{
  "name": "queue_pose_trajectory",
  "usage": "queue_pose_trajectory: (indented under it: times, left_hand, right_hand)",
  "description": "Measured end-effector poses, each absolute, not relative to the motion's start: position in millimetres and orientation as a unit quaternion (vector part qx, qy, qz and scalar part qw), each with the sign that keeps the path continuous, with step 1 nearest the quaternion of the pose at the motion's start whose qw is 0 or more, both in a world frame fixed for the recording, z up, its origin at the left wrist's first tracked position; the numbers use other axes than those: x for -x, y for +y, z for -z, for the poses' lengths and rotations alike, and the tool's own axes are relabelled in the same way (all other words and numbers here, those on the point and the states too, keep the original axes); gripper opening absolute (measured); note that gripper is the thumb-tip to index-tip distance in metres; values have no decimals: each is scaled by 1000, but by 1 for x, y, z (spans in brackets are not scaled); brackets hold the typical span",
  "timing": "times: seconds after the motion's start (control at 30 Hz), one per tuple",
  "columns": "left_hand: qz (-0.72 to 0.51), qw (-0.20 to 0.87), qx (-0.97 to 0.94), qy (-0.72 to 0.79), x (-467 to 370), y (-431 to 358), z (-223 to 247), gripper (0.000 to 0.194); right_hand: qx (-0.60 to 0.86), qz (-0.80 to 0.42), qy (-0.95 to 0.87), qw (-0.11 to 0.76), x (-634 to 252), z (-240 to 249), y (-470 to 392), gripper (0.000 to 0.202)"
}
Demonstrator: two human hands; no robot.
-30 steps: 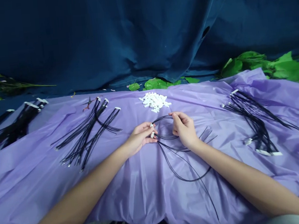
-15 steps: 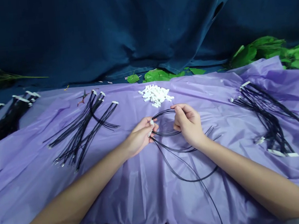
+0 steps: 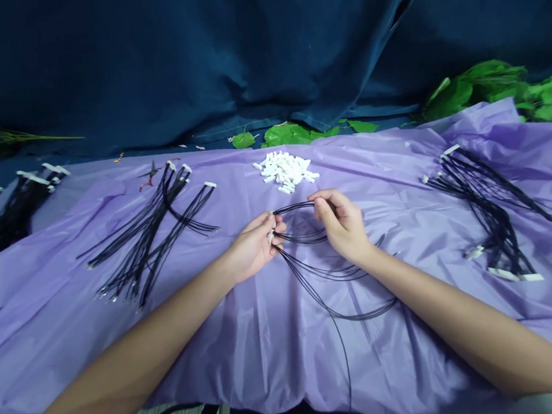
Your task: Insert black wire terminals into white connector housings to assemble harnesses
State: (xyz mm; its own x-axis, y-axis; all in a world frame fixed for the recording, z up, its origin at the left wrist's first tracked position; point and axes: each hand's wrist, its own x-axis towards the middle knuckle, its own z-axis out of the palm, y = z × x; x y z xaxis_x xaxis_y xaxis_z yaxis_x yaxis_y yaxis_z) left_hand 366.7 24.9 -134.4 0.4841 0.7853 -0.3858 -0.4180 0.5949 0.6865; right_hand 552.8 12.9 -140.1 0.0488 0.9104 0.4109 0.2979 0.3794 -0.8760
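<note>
Between the thumb and fingers of my left hand (image 3: 255, 245) is a white connector housing (image 3: 271, 233), partly covered by the fingers. Several thin black wires (image 3: 303, 235) run from it to the right, some looping down over the cloth and one hanging toward the front edge. My right hand (image 3: 343, 220) is closed around the upper wires, thumb against the curled index finger, a short way right of the housing. The wire ends inside that hand are hidden. Just beyond both hands lies a heap of small white connector housings (image 3: 286, 171).
Bundles of black wires with white connectors (image 3: 155, 225) lie on the left, more wire bundles (image 3: 494, 212) on the right. Small scissors (image 3: 150, 175) rest at the back left. Green leaves (image 3: 293, 133) line the back edge of the purple cloth (image 3: 211, 343).
Both hands have shifted slightly left with the connector and wires. The housing has turned and is more covered by my left fingers. The long loose wire now hangs more steeply, further left.
</note>
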Motion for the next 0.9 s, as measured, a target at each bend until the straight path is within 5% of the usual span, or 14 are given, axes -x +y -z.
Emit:
queue_pose_trajectory:
  times: [0.23, 0.47, 0.9]
  left_hand:
    - [-411, 791, -266, 368, -364, 29, 135, 8]
    - [-406, 796, -289, 343, -367, 14, 131, 10]
    - [-394, 799, -313, 330, -365, -2, 120, 17]
  right_hand:
    - [544, -118, -676, 483, -567, 122, -15, 18]
    - [465, -273, -776, 328, -536, 111, -46, 13]
    - [527, -201, -785, 257, -525, 114, -55, 16]
